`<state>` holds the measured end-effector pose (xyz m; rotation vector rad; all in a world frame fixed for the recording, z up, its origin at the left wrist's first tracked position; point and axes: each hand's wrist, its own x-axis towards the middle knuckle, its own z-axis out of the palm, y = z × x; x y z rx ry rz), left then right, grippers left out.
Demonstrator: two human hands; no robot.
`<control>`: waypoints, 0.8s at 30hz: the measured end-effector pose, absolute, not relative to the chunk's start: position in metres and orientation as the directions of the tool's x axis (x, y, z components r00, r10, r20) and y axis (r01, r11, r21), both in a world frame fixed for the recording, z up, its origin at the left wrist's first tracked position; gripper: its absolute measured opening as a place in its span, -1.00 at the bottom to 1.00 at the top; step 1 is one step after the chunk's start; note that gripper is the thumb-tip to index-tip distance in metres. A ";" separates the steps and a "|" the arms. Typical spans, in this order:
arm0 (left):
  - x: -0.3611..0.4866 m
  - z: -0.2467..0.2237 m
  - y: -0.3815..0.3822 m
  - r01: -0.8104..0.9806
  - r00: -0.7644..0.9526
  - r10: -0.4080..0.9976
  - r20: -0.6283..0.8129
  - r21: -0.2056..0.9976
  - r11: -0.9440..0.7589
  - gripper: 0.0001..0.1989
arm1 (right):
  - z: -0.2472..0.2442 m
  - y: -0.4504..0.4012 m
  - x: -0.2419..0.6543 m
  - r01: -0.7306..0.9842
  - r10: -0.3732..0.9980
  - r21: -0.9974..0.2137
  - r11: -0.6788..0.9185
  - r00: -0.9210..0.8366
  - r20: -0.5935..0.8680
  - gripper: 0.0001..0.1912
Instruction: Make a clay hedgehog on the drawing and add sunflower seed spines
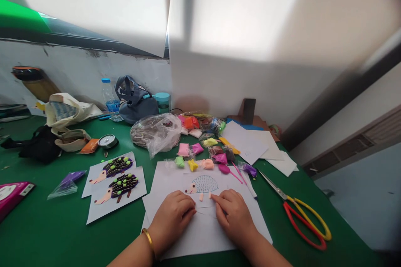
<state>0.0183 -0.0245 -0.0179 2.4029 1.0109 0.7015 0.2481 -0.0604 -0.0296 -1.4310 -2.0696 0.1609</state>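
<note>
A hedgehog picture (204, 184) lies on white paper, with a blue-patterned body, a peach clay face and two short peach clay legs. My left hand (173, 213) rests on the paper at the lower left of the picture. Its fingers are curled and drawn together, and what they pinch, if anything, is hidden. My right hand (233, 216) is at the lower right, index finger stretched out to touch the right clay leg (210, 195); the other fingers curl loosely. The left clay leg (201, 197) lies between the hands. White sheets (181, 244) spread beneath both hands.
Two finished hedgehog pictures (116, 191) lie at left. Several clay packets (183, 149) and a pink clay tool (224, 169) sit beyond the paper. Large scissors (291, 202) lie at right, blades partly apart. A plastic bag (156, 133), loose papers (244, 142) and a blue bag (136, 104) stand behind.
</note>
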 end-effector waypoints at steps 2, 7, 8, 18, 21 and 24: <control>0.018 -0.018 -0.025 0.530 0.603 0.751 0.270 0.568 -0.630 -0.91 | -0.030 -0.060 0.248 0.806 0.888 -0.437 0.400 -0.222 0.403 -0.68; 0.018 -0.018 -0.025 0.523 0.599 0.749 0.285 0.569 -0.635 -0.90 | -0.031 -0.061 0.248 0.795 0.892 -0.446 0.411 -0.249 0.377 -0.68; 0.018 -0.018 -0.025 0.519 0.597 0.746 0.294 0.568 -0.639 -0.90 | -0.032 -0.061 0.248 0.795 0.891 -0.447 0.411 -0.247 0.380 -0.68; 0.019 -0.019 -0.025 0.534 0.601 0.752 0.269 0.565 -0.629 -0.91 | -0.032 -0.063 0.248 0.803 0.868 -0.404 0.439 -0.262 0.421 -0.69; 0.019 -0.018 -0.025 0.539 0.602 0.755 0.260 0.565 -0.625 -0.91 | -0.030 -0.062 0.247 0.816 0.855 -0.360 0.453 -0.282 0.436 -0.69; 0.018 -0.018 -0.026 0.539 0.604 0.754 0.260 0.563 -0.626 -0.91 | -0.029 -0.062 0.244 0.830 0.847 -0.311 0.463 -0.310 0.432 -0.71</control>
